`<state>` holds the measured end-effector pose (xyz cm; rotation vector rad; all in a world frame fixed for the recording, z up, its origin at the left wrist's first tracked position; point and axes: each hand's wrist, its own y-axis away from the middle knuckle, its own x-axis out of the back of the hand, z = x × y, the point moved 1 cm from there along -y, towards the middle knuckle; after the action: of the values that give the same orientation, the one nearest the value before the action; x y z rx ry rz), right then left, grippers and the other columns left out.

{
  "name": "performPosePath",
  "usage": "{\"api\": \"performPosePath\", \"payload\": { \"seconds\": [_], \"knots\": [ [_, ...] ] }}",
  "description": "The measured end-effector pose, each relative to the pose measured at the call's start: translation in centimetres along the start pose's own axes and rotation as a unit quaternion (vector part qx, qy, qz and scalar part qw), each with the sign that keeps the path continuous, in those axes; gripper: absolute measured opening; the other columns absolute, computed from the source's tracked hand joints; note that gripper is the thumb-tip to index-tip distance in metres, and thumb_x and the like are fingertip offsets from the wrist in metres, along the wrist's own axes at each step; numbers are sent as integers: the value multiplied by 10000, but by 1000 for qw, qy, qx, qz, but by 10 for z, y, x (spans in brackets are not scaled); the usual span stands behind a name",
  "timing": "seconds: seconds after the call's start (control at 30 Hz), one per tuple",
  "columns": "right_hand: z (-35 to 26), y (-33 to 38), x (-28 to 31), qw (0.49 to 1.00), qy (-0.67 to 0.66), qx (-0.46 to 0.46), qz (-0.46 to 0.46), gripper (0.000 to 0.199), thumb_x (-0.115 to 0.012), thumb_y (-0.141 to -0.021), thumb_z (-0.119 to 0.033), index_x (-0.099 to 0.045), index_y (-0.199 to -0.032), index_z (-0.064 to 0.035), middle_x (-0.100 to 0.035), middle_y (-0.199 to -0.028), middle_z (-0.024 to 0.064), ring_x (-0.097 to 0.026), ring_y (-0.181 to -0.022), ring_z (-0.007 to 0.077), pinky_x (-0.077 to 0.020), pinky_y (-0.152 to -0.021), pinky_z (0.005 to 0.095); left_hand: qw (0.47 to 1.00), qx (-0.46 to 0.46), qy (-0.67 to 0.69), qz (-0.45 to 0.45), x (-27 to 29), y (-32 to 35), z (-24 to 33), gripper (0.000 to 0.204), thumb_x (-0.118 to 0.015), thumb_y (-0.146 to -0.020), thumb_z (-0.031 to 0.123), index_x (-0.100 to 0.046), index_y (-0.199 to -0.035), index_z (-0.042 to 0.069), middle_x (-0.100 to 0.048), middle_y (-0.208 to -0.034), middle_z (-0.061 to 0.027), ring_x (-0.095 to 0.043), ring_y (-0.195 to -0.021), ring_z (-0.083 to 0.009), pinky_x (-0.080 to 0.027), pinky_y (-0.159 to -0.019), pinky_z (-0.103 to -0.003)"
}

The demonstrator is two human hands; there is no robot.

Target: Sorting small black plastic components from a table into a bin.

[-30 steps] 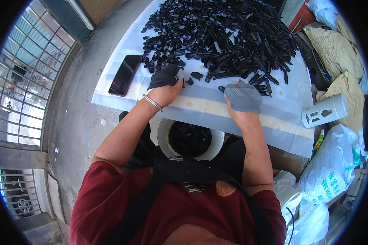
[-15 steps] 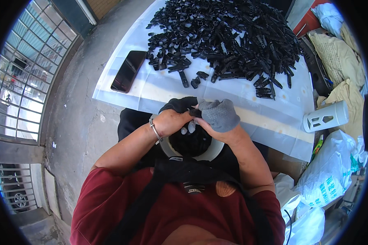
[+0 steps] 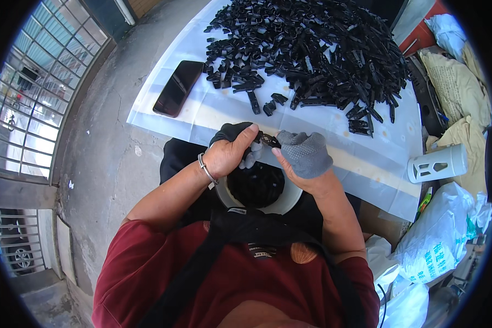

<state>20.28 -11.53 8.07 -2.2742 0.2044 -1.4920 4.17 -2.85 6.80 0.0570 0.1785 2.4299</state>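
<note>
My left hand point(image 3: 228, 153), in a partly black, partly grey glove with the thumb bare, pinches a small black plastic clip point(image 3: 269, 140) over the near edge of the table. From the other side my right hand point(image 3: 305, 156), in a grey dotted glove, grips the clip's right end with bare thumb and curled fingers. Its finer shape is too small to make out. Below the hands, a white bowl point(image 3: 291, 202) on my lap holds dark black pieces point(image 3: 256, 186). Beyond them, a large heap of black plastic pieces point(image 3: 311, 60) covers the far part of the table.
A dark phone point(image 3: 178, 87) lies at the left on the white-covered table point(image 3: 202, 128). At the right edge rests a pale plastic holder with cut-outs point(image 3: 437, 163). White plastic bags point(image 3: 437, 238) and beige sacks point(image 3: 454, 82) crowd the right side. A barred window point(image 3: 44, 93) stands left.
My hands have drawn slightly apart, and the black clip now shows between them. My left thumb has lifted and straightened. The whole view has shifted a little.
</note>
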Motion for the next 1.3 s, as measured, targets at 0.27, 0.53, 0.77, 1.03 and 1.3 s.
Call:
{"api": "performPosePath", "payload": {
  "seconds": [0.27, 0.53, 0.77, 1.03, 1.3],
  "knots": [
    [3, 3, -1, 999, 45, 21, -7, 235, -575, -813, -251, -618, -974, -85, -623, -870, 84, -559, -774, 272, -408, -743, 353, 994, -33, -93, -37, 3, -1, 8, 421, -365, -932, 349, -561, -790, 4, -520, -586, -21, -467, -492, -87, -404, -465, -247],
    [-13, -5, 9, 989, 132, 10, -72, 146, -597, -773, -201, -629, -883, -110, -604, -816, 65, -546, -716, 266, -410, -672, 373, 983, -46, -164, -68, 4, -2, 18, 424, -359, -932, 341, -563, -786, -1, -542, -593, -51, -510, -516, -132, -411, -489, -279],
    [-5, 2, -25, 983, 131, 105, 71, 127, -570, -755, -227, -543, -768, -103, -506, -585, 45, -512, -532, 226, -385, -513, 373, 928, -183, -325, -7, -7, 4, 10, 346, -355, -920, 229, -546, -757, -9, -552, -689, -227, -522, -662, -409, -424, -591, -409],
    [-10, -3, -12, 984, 108, 125, 67, 136, -574, -754, -233, -544, -739, -101, -498, -576, 38, -498, -509, 223, -368, -485, 361, 966, -87, -242, -16, 6, 6, 21, 380, -366, -928, 289, -545, -779, -12, -522, -607, -179, -514, -568, -326, -416, -564, -358],
    [-12, 6, -18, 980, 159, 100, 63, 190, -580, -750, -261, -518, -756, -81, -477, -559, 47, -487, -498, 227, -353, -467, 369, 978, -114, -176, -10, 0, 2, 5, 411, -356, -933, 315, -558, -794, -15, -525, -598, -140, -474, -532, -245, -417, -561, -333]
  ]
}}
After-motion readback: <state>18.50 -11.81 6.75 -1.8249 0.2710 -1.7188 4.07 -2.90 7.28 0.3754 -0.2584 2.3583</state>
